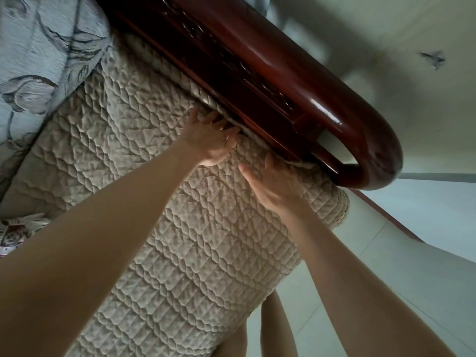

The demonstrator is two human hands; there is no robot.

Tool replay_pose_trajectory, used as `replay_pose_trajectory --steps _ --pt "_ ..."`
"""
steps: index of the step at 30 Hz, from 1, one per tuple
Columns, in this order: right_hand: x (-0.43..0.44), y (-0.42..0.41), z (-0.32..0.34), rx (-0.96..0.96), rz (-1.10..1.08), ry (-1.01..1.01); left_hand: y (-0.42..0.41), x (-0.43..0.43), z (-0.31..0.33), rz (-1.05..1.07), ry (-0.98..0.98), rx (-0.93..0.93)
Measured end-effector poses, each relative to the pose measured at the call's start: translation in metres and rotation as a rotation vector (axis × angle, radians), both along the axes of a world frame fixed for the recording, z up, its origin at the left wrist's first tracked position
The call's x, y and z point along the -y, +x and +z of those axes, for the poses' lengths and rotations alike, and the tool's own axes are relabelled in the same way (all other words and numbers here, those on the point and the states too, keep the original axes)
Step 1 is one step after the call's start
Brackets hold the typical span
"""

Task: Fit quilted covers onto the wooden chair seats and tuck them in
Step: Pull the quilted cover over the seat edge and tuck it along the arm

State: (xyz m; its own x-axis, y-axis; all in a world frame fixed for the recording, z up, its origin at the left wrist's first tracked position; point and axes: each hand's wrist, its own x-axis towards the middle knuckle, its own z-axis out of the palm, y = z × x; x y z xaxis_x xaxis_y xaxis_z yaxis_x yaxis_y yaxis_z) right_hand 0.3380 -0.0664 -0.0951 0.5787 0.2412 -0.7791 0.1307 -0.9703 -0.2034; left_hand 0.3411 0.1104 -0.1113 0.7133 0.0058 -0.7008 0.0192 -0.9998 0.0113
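A beige quilted cover point(180, 228) lies spread over the seat of a dark red wooden chair. The chair's glossy armrest point(296, 91) runs diagonally from top left to the right. My left hand point(213, 137) lies flat on the cover at its edge, fingers straight and pushing into the gap under the armrest rail. My right hand point(278, 184) presses on the cover a little lower right, its fingertips slipped into the same gap and partly hidden by the rail.
A pale blue floral cushion point(43, 55) leans at the top left, against the seat's far side. A patterned fringed cloth point(18, 228) shows at the left edge. Pale floor tiles point(386, 253) and a cream wall point(386, 34) lie to the right.
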Motion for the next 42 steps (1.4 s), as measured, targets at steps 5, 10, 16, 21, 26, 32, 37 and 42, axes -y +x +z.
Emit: replay_pose_trajectory --steps 5,10,16,21,26,32,37,42 --pt "-0.005 0.016 -0.007 -0.056 -0.066 -0.009 0.011 -0.009 0.004 -0.025 -0.087 0.072" --pt "0.005 -0.003 0.006 0.129 -0.026 0.100 -0.031 -0.021 0.020 -0.048 -0.049 0.257" --pt "-0.009 0.001 0.004 0.075 0.122 0.169 -0.047 -0.033 0.026 -0.004 -0.086 0.150" --pt "-0.014 0.012 0.003 -0.089 0.062 0.102 -0.030 -0.044 0.019 0.051 -0.073 0.050" --pt "-0.029 0.027 0.003 -0.199 0.028 -0.002 -0.026 -0.039 0.001 0.161 -0.102 0.017" --pt "-0.040 0.031 -0.017 -0.187 0.029 -0.058 -0.006 -0.029 -0.014 0.177 -0.028 -0.013" --pt "-0.039 0.031 -0.025 -0.174 -0.036 0.019 0.004 -0.028 -0.013 0.180 -0.058 0.006" --pt "-0.025 0.002 -0.009 0.170 0.152 0.092 -0.008 -0.059 0.010 -0.017 -0.137 0.158"
